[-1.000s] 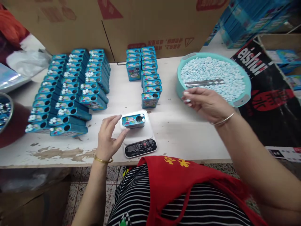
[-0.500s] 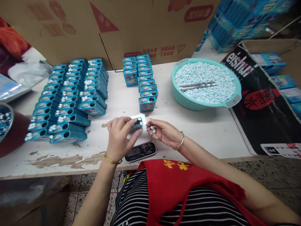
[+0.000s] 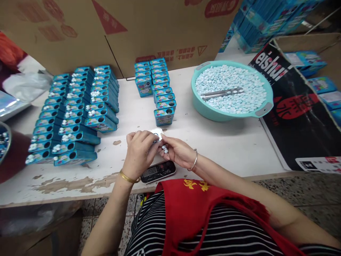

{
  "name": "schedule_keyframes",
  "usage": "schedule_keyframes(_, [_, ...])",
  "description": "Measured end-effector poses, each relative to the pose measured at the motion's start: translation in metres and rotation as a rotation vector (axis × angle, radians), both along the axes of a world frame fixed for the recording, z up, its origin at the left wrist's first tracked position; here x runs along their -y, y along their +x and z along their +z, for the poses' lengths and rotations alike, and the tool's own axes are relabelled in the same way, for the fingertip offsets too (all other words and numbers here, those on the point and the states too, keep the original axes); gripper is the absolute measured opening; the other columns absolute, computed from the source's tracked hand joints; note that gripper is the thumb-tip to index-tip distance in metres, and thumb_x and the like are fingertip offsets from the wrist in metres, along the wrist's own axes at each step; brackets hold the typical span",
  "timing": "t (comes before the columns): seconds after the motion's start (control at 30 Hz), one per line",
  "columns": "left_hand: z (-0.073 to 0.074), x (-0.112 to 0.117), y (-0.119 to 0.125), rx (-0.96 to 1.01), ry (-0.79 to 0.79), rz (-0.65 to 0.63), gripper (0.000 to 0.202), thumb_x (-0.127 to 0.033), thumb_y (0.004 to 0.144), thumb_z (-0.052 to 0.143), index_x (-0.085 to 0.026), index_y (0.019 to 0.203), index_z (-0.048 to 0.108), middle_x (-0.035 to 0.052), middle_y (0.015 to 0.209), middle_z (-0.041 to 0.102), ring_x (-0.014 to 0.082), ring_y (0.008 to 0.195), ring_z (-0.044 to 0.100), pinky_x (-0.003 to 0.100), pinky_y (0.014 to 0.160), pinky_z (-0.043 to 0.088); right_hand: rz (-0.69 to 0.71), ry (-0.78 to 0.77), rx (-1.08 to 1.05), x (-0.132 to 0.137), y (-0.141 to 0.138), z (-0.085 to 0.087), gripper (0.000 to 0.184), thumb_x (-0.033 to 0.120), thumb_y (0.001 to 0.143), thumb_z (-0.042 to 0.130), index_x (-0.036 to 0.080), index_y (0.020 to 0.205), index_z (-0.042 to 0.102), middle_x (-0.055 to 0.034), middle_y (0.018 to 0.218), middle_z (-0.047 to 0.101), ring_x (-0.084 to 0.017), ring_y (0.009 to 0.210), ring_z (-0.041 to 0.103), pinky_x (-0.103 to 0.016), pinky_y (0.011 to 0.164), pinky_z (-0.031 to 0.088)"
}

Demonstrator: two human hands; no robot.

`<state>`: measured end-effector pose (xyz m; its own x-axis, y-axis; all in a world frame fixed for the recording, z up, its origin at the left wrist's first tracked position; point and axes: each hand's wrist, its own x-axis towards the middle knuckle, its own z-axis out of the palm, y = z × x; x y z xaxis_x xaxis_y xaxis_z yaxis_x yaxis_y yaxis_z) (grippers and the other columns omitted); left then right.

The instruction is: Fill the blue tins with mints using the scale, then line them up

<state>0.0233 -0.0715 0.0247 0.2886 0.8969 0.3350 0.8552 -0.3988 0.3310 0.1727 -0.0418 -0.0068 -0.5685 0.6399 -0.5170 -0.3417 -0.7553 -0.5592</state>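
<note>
Over the flat digital scale [image 3: 159, 172] on the chipped white worktop [image 3: 221, 153], both hands meet: the right hand [image 3: 181, 152] pinches smooth, rounded pale candies [image 3: 165, 149] in curled fingers; the left hand [image 3: 138, 151] bends over the scale plate, its grip too hidden to tell. An oval turquoise basin [image 3: 198, 102] holds heaped candies and a slim metal tool [image 3: 222, 93]. Boxy blue containers [image 3: 164, 119] with round openings stand in rows, many topped with white pieces [image 3: 67, 137].

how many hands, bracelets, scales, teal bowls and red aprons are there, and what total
Left hand and right hand: 2
Gold bracelet and silver bracelet: 2
Scale: 1
Teal bowl: 1
Red apron: 1
Total: 7
</note>
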Motion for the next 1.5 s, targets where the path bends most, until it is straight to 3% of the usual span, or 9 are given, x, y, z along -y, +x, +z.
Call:
schedule_keyframes(0.13, [0.001,0.003,0.006,0.084,0.049,-0.099,0.007,-0.026,0.089,0.055,-0.023,0.094,0.059,0.0015,0.092,0.064,0.0171,0.086,0.055,0.037,0.083,0.033,-0.003,-0.031,-0.044,0.0,0.001,0.003,0.03,0.043,0.083,0.062,0.016,0.073,0.054,0.0026,0.06,0.049,-0.007,0.051,0.044,-0.02,0.042,0.029])
schedule_keyframes(0.23, [0.004,0.005,0.006,0.085,0.052,-0.154,0.02,-0.029,0.087,0.058,-0.024,0.106,0.059,0.0038,0.106,0.064,0.0193,0.096,0.056,0.039,0.085,0.035,-0.021,-0.103,-0.086,0.002,0.007,0.005,0.021,0.035,0.083,0.061,0.016,0.077,0.055,0.0031,0.063,0.049,-0.007,0.051,0.042,-0.02,0.042,0.03])
schedule_keyframes(0.4, [0.008,0.004,-0.017,0.196,0.126,0.135,0.019,-0.031,0.089,0.056,-0.023,0.106,0.06,0.0041,0.104,0.065,0.019,0.099,0.058,0.038,0.088,0.04,0.006,-0.126,-0.004,0.007,0.028,0.001,0.019,0.032,0.083,0.06,0.014,0.077,0.058,-0.0016,0.067,0.055,-0.008,0.057,0.047,-0.019,0.042,0.031])
schedule_keyframes(0.5, [0.007,0.003,-0.031,0.242,0.13,0.202,0.016,-0.029,0.089,0.055,-0.022,0.103,0.061,0.0028,0.098,0.066,0.0178,0.096,0.06,0.036,0.087,0.041,-0.055,-0.1,0.027,0.007,0.041,-0.003,0.014,0.026,0.082,0.06,0.013,0.079,0.06,-0.0014,0.068,0.056,-0.007,0.057,0.048,-0.018,0.042,0.032])
schedule_keyframes(0.73, [0.001,-0.003,-0.034,0.212,0.087,0.145,0.014,-0.028,0.088,0.058,-0.02,0.099,0.063,0.0025,0.096,0.067,0.0168,0.093,0.061,0.034,0.085,0.042,-0.086,-0.086,0.074,0.009,0.051,-0.004,0.012,0.023,0.079,0.062,0.012,0.081,0.061,-0.0011,0.07,0.057,-0.007,0.057,0.051,-0.016,0.043,0.034])
schedule_keyframes(1.0, [0.004,-0.011,-0.033,0.134,0.016,0.073,0.015,-0.03,0.09,0.056,-0.021,0.1,0.063,0.0024,0.095,0.066,0.0172,0.092,0.06,0.034,0.082,0.038,-0.071,-0.053,0.031,0.01,0.048,-0.008,0.012,0.023,0.077,0.064,0.012,0.081,0.062,-0.002,0.069,0.058,-0.007,0.056,0.05,-0.016,0.041,0.034])
schedule_keyframes(1.2, [0.003,-0.019,-0.03,0.025,-0.057,-0.04,0.018,-0.033,0.089,0.057,-0.024,0.103,0.064,0.0025,0.097,0.065,0.0179,0.092,0.058,0.035,0.08,0.035,-0.049,-0.075,0.028,0.01,0.044,-0.011,0.014,0.025,0.076,0.066,0.013,0.081,0.061,-0.0018,0.07,0.059,-0.006,0.054,0.049,-0.016,0.04,0.033])
schedule_keyframes(1.5, [0.001,-0.03,-0.024,-0.067,0.035,-0.179,0.014,-0.029,0.091,0.054,-0.024,0.099,0.065,0.0017,0.093,0.066,0.0162,0.085,0.057,0.036,0.078,0.032,-0.011,-0.069,0.011,0.009,0.037,-0.008,0.013,0.023,0.079,0.065,0.012,0.083,0.06,-0.0013,0.069,0.058,-0.006,0.053,0.049,-0.016,0.041,0.032])
